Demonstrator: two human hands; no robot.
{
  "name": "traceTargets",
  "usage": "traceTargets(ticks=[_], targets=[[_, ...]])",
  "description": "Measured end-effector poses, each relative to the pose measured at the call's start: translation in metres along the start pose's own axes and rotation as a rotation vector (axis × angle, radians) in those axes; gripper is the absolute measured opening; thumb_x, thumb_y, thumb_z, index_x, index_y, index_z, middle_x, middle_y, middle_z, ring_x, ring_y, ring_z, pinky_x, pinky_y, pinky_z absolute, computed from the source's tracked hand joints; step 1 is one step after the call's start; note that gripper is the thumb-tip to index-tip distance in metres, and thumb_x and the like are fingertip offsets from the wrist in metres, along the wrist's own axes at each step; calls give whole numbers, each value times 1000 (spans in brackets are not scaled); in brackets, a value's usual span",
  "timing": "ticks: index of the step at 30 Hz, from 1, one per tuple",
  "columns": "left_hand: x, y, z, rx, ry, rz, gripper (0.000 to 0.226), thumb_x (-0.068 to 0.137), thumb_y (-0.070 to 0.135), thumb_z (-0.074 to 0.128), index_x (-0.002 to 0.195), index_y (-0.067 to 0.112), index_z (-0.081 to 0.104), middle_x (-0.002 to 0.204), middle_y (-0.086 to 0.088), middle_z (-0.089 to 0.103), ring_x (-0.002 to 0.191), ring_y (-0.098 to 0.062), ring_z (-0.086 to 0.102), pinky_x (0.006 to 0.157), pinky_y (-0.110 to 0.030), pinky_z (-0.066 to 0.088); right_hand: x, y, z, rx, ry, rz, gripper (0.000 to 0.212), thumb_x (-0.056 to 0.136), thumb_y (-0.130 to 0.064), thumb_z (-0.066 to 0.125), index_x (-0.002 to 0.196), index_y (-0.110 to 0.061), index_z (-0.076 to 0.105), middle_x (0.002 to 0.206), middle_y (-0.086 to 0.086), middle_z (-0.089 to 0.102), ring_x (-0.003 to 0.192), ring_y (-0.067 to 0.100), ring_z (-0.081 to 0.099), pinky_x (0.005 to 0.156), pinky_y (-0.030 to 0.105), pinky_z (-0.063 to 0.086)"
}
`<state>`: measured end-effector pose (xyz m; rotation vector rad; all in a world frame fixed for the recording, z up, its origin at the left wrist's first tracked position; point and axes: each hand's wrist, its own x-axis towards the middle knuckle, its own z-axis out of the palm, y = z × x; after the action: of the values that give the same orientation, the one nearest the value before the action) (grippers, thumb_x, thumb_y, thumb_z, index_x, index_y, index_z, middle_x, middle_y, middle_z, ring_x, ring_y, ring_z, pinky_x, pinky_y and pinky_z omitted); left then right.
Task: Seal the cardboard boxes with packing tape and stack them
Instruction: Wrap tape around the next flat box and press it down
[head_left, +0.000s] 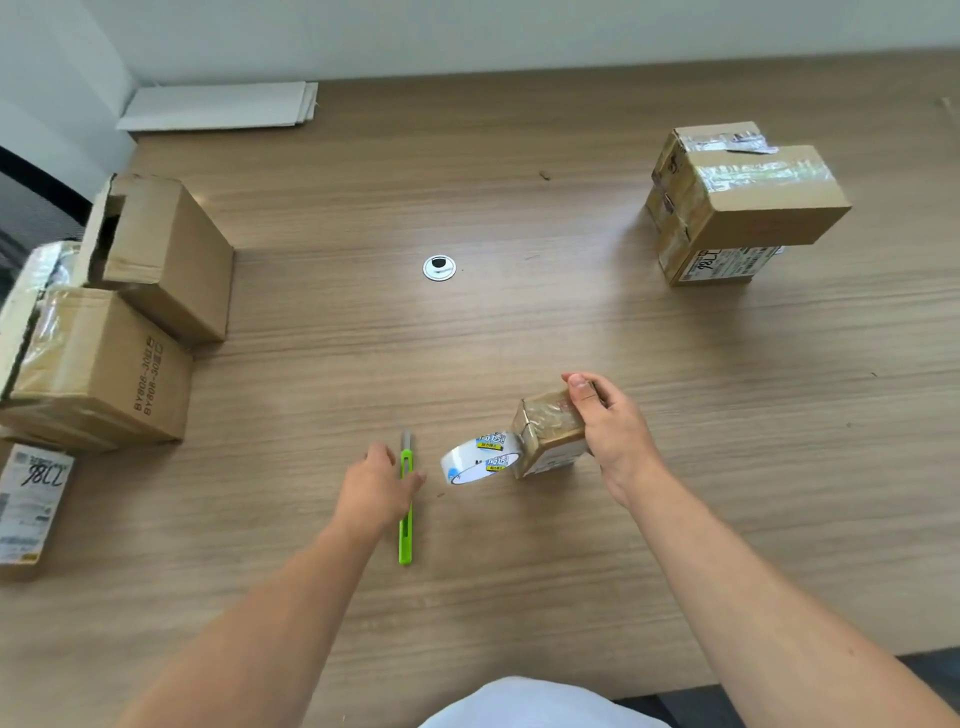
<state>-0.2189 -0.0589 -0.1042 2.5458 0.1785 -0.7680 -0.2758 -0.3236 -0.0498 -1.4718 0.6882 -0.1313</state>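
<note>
My right hand (613, 436) grips a small box (548, 441) from above, fingers curled over its top, holding it tilted low on the near part of the counter (519, 322); the tape roll (480, 461) touches the box's left face. My left hand (382, 480) lies over the middle of a green cutter (405, 535), thumb across it, and I cannot tell whether it grips. Far right, two taped boxes (748, 208) sit stacked. At the left edge stand an open box (171, 254), a taped box (104, 374) just in front of it and a labelled box (31, 504)
</note>
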Motion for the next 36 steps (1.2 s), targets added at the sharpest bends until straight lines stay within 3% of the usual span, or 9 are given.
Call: traceTargets(ticks=[4,8,11,13,16,18,22,31,36], targets=[[-2,-8,15,137,-6,43,32,93,29,67,106,13,43,109,-14,63,98,-35,58,81,-39,49,2,0,0,-59,9,-17,14,102,-32,60,96,-29,72,83,-16,71,80,2,62,87,33,49],[0,9,-8,194,7,155,30,94,17,55,123,10,48,115,-20,62,105,-40,57,81,-38,44,3,2,-2,-91,5,-28,13,100,-36,61,96,-33,73,88,-15,73,88,8,64,97,42,51],[-2,31,-48,168,69,405,32,93,11,55,125,12,54,104,-8,58,100,-36,56,77,-34,37,3,1,-2,-104,9,-50,13,98,-40,61,96,-35,73,86,-13,73,89,9,65,98,46,51],[-8,49,-72,226,21,621,32,94,11,53,125,19,55,99,6,53,91,-29,55,76,-35,40,2,1,-1,-128,20,-58,20,90,-52,60,96,-37,73,85,-15,73,89,10,66,97,46,52],[-19,71,-94,366,-50,857,32,100,40,45,128,33,58,104,20,58,86,-16,54,76,-34,48,2,0,-1,-160,26,-71,31,82,-61,57,95,-37,72,84,-18,74,91,10,67,96,44,53],[-21,79,-100,483,-12,985,52,94,63,28,126,39,61,102,19,64,86,-15,58,68,-30,44,1,-1,-1,-162,33,-77,31,82,-62,57,94,-37,72,84,-18,74,92,11,68,97,45,53],[-10,84,-100,613,108,1207,45,97,59,31,108,37,69,82,14,62,77,-20,63,63,-27,42,0,-1,-1,-150,36,-73,27,82,-61,57,92,-40,71,84,-16,74,92,12,68,97,45,53],[-4,103,-92,685,188,1320,44,98,56,30,102,39,70,73,15,61,70,-17,58,69,-27,33,1,0,-1,-137,28,-84,15,89,-53,62,94,-43,72,87,-13,75,93,13,69,97,46,54],[-9,114,-93,780,127,1282,32,103,52,42,114,39,68,87,12,66,89,-19,61,82,-33,38,1,-1,-4,-121,17,-86,8,99,-38,63,99,-39,71,85,-14,74,89,8,68,96,42,55]])
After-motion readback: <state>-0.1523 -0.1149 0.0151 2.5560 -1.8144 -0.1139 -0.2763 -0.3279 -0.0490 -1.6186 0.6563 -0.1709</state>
